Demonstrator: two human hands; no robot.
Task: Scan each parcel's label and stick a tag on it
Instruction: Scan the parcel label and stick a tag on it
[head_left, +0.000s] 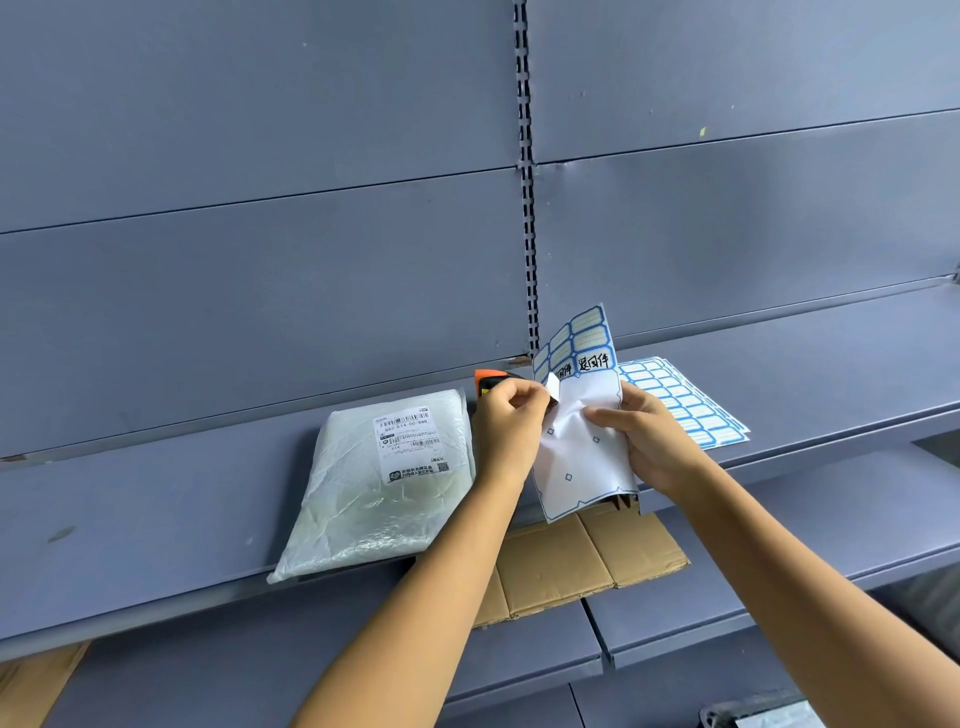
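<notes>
Grey shelf (156, 509) is bearing a parcel (363, 499); left hand (511, 421) is pinching a tag (552, 387), right hand (649, 436) gripping the sheet (582, 457); possibly a scanner (491, 379) behind.

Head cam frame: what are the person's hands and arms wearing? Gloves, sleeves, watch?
Nothing worn that shows. The left hand and right hand have no gloves and no visible rings. The left forearm and right forearm show no sleeve, watch or wristband up to the frame edge.
</notes>
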